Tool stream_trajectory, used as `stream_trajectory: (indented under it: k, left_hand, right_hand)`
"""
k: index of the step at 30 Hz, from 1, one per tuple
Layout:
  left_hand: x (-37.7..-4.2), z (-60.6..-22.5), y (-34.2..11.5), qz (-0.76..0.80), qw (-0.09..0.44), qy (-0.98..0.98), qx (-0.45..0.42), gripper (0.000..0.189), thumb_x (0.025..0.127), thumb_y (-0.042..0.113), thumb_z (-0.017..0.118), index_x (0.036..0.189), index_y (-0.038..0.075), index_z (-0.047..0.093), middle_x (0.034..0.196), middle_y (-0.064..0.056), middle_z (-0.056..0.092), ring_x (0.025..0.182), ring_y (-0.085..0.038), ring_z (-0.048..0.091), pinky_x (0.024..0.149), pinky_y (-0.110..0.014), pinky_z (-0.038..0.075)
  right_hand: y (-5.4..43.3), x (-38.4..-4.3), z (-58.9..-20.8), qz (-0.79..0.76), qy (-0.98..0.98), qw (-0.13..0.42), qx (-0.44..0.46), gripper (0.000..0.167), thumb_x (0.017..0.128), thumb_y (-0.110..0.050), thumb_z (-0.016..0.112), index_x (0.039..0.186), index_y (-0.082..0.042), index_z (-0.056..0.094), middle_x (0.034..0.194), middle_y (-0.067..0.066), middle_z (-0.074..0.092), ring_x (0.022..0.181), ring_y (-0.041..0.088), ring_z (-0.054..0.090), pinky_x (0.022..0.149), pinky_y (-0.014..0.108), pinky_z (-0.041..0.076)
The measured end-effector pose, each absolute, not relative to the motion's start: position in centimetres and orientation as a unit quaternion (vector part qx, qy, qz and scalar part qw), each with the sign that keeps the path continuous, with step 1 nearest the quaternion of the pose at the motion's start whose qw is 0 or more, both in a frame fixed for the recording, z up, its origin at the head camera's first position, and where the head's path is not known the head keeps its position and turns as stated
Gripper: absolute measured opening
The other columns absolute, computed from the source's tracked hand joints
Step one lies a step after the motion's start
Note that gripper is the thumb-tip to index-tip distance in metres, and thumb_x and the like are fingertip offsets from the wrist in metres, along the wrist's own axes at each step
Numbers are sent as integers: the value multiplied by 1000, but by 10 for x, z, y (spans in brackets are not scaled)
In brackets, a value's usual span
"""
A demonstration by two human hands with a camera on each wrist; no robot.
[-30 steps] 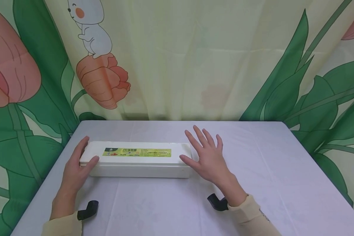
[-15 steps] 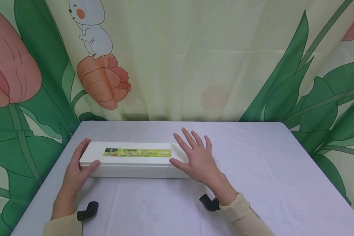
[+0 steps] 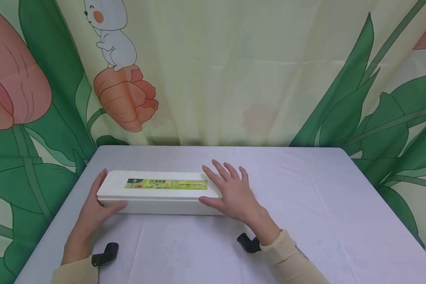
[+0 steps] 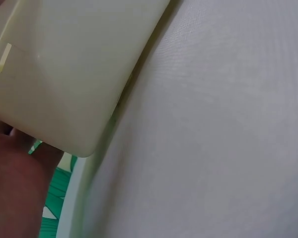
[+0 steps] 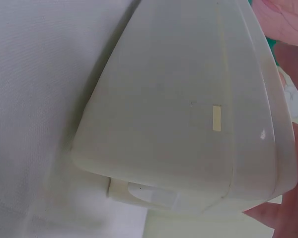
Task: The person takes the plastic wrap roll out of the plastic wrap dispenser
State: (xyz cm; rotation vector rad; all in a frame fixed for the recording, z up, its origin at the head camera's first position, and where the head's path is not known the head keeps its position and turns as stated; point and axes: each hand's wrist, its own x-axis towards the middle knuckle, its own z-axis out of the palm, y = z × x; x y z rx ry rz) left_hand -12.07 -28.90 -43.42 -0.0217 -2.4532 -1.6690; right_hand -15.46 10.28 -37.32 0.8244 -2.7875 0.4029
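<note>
A long white cling film box (image 3: 156, 206) with a yellow-green label (image 3: 167, 184) lies crosswise on the table. My left hand (image 3: 94, 213) grips its left end, thumb along the front face and fingers round the end. In the left wrist view, those fingers (image 4: 15, 186) pass behind the box end (image 4: 54, 74). My right hand (image 3: 239, 199) extends over the right end with fingers spread and thumb at the front upper edge. From the right wrist, its fingers (image 5: 294, 198) appear beside the lid edge of the box (image 5: 159, 109).
A white cloth (image 3: 184, 252) covers the table. Behind it hangs a curtain (image 3: 227, 79) printed with tulips, leaves and a white animal. Black wrist mounts (image 3: 105, 254) stick out inward from both sleeves.
My right hand has moved left, from beside the right end of the cling film box to over it. My left thumb has slid down onto the front face. The box stays in place.
</note>
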Motion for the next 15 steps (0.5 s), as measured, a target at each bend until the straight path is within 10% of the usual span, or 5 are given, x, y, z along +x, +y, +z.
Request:
stream_trajectory:
  k: [15]
  left_hand:
    - [-120,-439,-291,-538,77,-839,-25,120,79,4,85,164,29,3,161,-16,26,128,1,32,97,-22,31]
  right_hand:
    - [98,-159,-374,83,-946,56,307,84,88,-69,62,158,-31,37,161,4,34,141,34,36,106,62,32]
